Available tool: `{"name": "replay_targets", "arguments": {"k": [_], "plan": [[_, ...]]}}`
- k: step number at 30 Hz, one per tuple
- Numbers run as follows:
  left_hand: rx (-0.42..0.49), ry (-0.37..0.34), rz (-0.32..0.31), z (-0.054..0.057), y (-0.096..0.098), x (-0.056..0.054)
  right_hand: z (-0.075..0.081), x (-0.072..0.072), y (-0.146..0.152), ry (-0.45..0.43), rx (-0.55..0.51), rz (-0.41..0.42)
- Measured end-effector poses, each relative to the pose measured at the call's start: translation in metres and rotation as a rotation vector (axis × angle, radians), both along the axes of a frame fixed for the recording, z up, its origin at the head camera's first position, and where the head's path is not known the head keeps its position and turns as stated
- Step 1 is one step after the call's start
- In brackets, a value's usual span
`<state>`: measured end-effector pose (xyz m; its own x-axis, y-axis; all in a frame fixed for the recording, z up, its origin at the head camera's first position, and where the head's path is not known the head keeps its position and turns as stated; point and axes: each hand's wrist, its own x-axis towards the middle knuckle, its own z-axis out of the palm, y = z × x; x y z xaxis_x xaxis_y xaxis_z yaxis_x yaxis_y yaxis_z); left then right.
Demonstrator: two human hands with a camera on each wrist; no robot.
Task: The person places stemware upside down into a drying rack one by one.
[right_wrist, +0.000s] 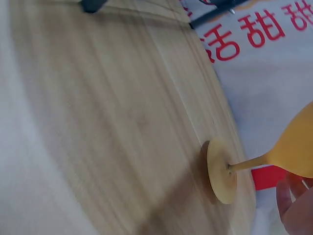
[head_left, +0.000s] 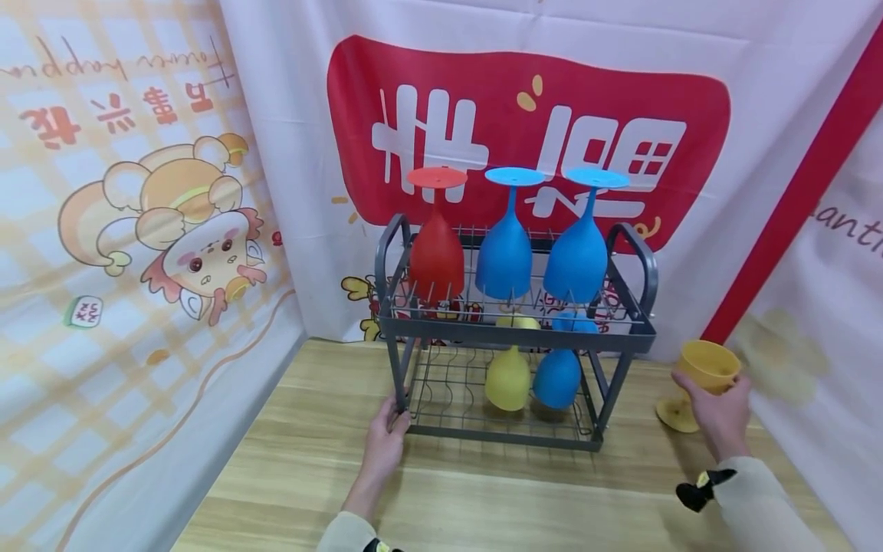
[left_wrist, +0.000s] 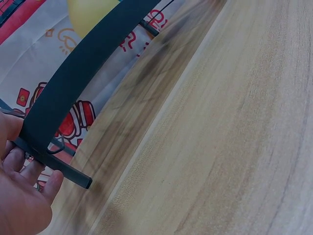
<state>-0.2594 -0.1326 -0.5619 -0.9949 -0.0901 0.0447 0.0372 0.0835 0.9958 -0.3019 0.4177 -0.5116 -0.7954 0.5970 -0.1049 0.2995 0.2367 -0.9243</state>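
Note:
A dark grey two-tier rack [head_left: 497,438] stands on the table. My left hand [head_left: 385,438] grips its lower left front corner; in the left wrist view, fingers [left_wrist: 32,171] curl round the rack's frame [left_wrist: 63,93]. On the right, my right hand [head_left: 724,410] holds an orange-yellow goblet [head_left: 707,368] by its bowl. The goblet is upright, and its round foot [right_wrist: 222,171] is at the tabletop. Upside down on the top tier are a red goblet [head_left: 437,257] and two blue goblets [head_left: 505,257]. Below, a yellow goblet [head_left: 508,379] and another blue goblet [head_left: 557,379] hang inverted.
The wooden table [head_left: 303,475] runs up to a printed cloth backdrop [head_left: 297,153]. Cloth also closes in the left and right sides. Raised handles [head_left: 645,268] stand at both ends of the rack's top tier.

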Motion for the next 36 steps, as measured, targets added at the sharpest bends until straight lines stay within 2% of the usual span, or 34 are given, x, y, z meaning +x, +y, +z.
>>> {"name": "replay_targets", "arguments": {"k": [5,14,21,28,36], "plan": [[0.002,0.002,-0.006,0.0,0.0,-0.001,0.001,0.019,-0.005,0.04,0.042,0.028],[0.0,-0.017,-0.011,0.001,0.0,0.004,0.007,0.061,-0.012,0.079,0.146,0.069],[-0.006,-0.019,-0.007,0.002,0.001,0.002,0.013,0.087,-0.026,0.162,0.297,0.178],[-0.012,-0.023,-0.004,0.002,0.001,0.001,0.014,0.103,-0.045,0.198,0.446,0.286],[-0.018,-0.024,0.002,0.005,0.001,0.003,0.02,0.107,-0.065,0.231,0.547,0.405]]}}
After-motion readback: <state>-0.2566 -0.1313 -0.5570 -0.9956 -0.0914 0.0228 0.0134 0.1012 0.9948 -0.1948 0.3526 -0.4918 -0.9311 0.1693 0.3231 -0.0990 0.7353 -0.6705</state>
